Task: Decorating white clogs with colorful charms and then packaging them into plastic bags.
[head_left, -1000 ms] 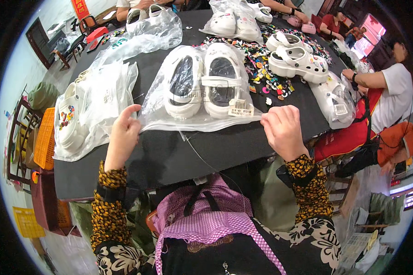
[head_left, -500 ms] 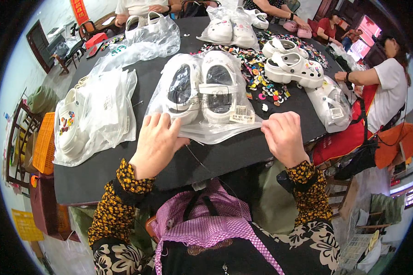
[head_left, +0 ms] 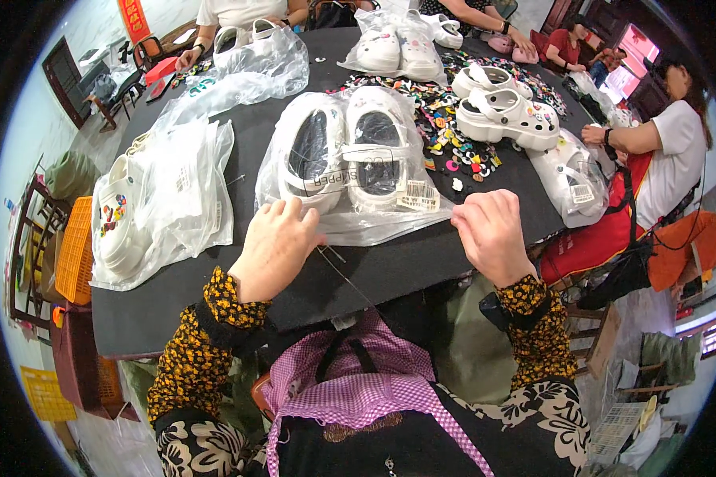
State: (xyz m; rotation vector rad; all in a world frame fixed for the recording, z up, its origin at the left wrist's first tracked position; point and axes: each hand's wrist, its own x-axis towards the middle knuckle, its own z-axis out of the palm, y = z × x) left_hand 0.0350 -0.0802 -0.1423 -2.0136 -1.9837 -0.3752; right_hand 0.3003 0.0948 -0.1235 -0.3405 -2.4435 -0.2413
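Observation:
A clear plastic bag lies in front of me with a pair of white clogs inside. The clogs sit side by side, and a barcode label shows near the bag's lower right. My left hand is closed on the near left edge of the bag, its fingers curled over the plastic. With fingers pinched together, my right hand grips the near right corner. Between both hands the bag's near edge is stretched. A thin wire-like strand runs down from beside my left hand.
Another bag with a decorated white clog lies at left. Colourful small charms are heaped behind, near loose white clogs. One more bagged clog lies at right. Co-workers sit around the black table.
My left hand has shifted slightly, and the bag's near edge has drawn in and up a little. My right hand stays nearly still. Across the table, a co-worker's hand has moved left.

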